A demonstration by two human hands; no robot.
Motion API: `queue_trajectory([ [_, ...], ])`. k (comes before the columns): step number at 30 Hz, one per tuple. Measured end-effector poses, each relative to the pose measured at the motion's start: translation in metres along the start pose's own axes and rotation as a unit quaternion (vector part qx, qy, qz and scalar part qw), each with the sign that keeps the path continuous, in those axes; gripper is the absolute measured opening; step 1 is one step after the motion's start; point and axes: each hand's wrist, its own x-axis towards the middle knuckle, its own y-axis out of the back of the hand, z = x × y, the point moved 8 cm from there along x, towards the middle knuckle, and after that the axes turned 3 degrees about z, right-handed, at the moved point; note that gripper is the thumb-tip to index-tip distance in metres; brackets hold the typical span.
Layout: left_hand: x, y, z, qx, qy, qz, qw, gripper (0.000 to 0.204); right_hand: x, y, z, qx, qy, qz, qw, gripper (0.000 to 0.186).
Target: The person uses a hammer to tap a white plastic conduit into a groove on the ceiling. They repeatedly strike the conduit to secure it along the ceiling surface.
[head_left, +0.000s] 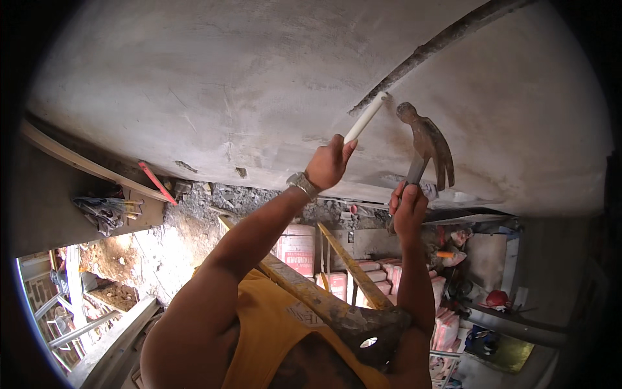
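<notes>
My left hand (pixel 328 165), a watch (pixel 303 185) on its wrist, is closed around a white rod-like tool (pixel 367 118) with a dark end. The rod slants up to the right in front of the grey plastered wall (pixel 272 78), beside the lower end of a long dark groove (pixel 434 48) cut in it. Whether the rod touches the wall I cannot tell. To the right, my right hand (pixel 408 207) grips the handle of a claw hammer (pixel 424 139). The hammer head is up, its striking face just right of the rod's dark end and apart from it.
Below me stands a paint-stained yellow ladder (pixel 353 266). Pink and white sacks (pixel 298 249) are stacked on the floor beneath. Rubble (pixel 249 200) lies along the wall's foot, with a red bar (pixel 157 181) at left. A board (pixel 45 214) holds crumpled cloth (pixel 103 212).
</notes>
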Motion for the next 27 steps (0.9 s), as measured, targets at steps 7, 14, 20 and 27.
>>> queue_trajectory([
  [7, -0.003, 0.008, -0.003, 0.059, -0.002, -0.021, 0.998, 0.030, -0.003, 0.005, -0.003, 0.028, -0.018, 0.019, 0.999, 0.052],
  [14, -0.006, 0.007, 0.001, 0.091, 0.014, -0.016, 0.996, 0.035, -0.005, 0.016, -0.008, -0.018, 0.009, 0.028, 0.999, 0.061],
  [20, -0.011, 0.012, 0.015, 0.100, -0.014, -0.045, 0.994, 0.034, -0.004, 0.012, -0.013, -0.017, 0.012, 0.003, 1.000, 0.061],
  [27, -0.007, 0.010, 0.009, 0.066, -0.015, -0.019, 0.998, 0.031, -0.002, 0.010, -0.013, -0.029, 0.016, -0.002, 0.999, 0.058],
])
